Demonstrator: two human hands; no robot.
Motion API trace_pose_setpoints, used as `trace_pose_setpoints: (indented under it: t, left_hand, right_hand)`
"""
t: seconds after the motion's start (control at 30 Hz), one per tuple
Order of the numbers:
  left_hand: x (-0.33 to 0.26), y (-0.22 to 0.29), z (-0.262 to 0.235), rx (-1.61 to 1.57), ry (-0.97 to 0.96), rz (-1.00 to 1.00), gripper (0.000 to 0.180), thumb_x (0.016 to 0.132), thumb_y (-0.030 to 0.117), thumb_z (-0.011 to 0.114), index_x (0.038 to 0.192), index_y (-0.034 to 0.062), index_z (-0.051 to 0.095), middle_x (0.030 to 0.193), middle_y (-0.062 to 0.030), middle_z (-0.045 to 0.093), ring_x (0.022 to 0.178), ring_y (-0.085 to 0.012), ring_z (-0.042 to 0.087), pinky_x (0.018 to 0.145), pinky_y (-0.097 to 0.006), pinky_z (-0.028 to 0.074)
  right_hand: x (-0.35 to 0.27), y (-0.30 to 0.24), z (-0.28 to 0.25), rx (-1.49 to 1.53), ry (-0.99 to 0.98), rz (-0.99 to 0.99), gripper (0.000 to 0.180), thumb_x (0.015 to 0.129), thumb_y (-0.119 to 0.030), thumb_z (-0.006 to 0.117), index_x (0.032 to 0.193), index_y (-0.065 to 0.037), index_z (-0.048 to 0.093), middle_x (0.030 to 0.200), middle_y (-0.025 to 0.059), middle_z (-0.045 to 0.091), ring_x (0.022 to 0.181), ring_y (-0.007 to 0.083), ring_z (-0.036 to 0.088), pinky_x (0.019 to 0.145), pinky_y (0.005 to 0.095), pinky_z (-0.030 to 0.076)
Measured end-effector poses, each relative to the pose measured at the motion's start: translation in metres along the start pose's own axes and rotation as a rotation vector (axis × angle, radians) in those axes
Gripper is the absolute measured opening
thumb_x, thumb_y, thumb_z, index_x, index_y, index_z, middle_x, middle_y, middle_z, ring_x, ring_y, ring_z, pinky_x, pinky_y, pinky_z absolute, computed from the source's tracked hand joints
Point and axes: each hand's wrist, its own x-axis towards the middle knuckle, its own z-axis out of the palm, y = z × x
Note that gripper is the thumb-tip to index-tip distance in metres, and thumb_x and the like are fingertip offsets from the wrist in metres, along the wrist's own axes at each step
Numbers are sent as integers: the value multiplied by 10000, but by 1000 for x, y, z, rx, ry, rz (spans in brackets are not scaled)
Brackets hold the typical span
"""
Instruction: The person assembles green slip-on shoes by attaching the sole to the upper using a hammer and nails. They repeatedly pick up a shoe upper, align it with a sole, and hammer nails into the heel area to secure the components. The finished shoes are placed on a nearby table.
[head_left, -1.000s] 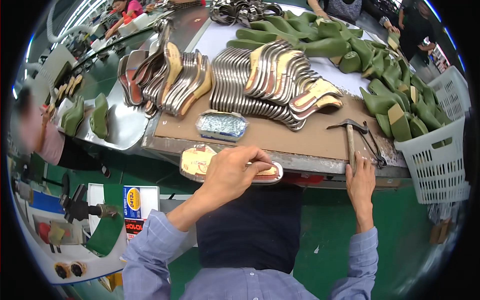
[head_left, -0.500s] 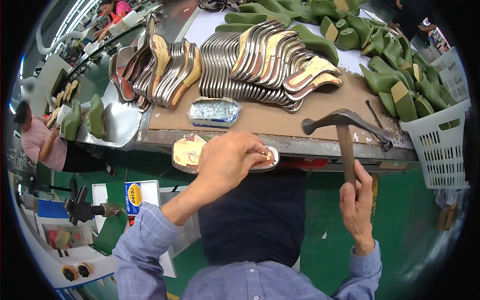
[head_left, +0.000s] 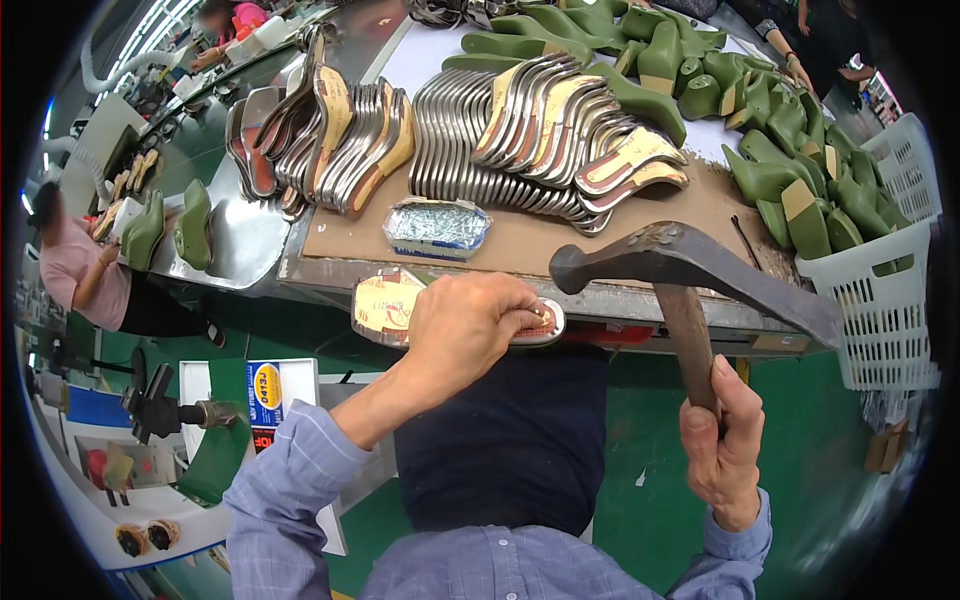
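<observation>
My right hand (head_left: 728,440) grips the wooden handle of a hammer (head_left: 688,345), its dark metal head raised in front of the bench edge. Under my left hand (head_left: 465,325) lies a shoe insole (head_left: 385,305) with a yellow paper face and a metal-coloured rim, at the near edge of the bench. Thumb and forefinger are pinched together over the insole's right end; whatever is between them is too small to make out. My palm hides the insole's middle. Just beyond it sits an open pack (head_left: 437,230) of thin silvery pieces that look like nails.
Rows of metal-edged insole shapes (head_left: 465,140) stand on the brown board (head_left: 345,235). Green shoe lasts (head_left: 655,55) are heaped behind, and more fill a white basket (head_left: 870,330) at the right. One person (head_left: 95,265) stands at the left; others are at the far side.
The hammer has come up higher, closer to the camera, and looks larger. My left hand stays pinched over the insole's right end. The view has shifted slightly.
</observation>
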Motion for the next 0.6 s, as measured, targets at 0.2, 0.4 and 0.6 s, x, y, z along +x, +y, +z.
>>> trace_pose_setpoints:
  t: [0.2,0.4,0.6]
  left_hand:
    - [1,4,-7,28,-52,-16,128,814,227,760,849,104,758,867,-63,717,786,-296,674,670,-413,506]
    - [4,-3,-4,148,-110,0,348,810,373,782,1003,90,722,854,-124,675,810,-334,651,698,-434,500]
    - [-5,-13,-39,462,-141,346,559,761,435,809,1194,124,642,1077,-84,678,1038,-312,632,934,-470,432]
  right_hand:
    - [7,-10,5,7,22,-55,501,921,63,604,1402,-22,493,825,117,662,551,144,570,509,278,453]
    - [22,-17,15,-144,-102,114,475,902,42,641,1362,-31,542,771,176,623,575,255,597,547,337,488]
    - [-9,-13,11,323,5,473,538,1015,-66,516,1511,-63,307,688,45,547,519,104,492,465,260,364]
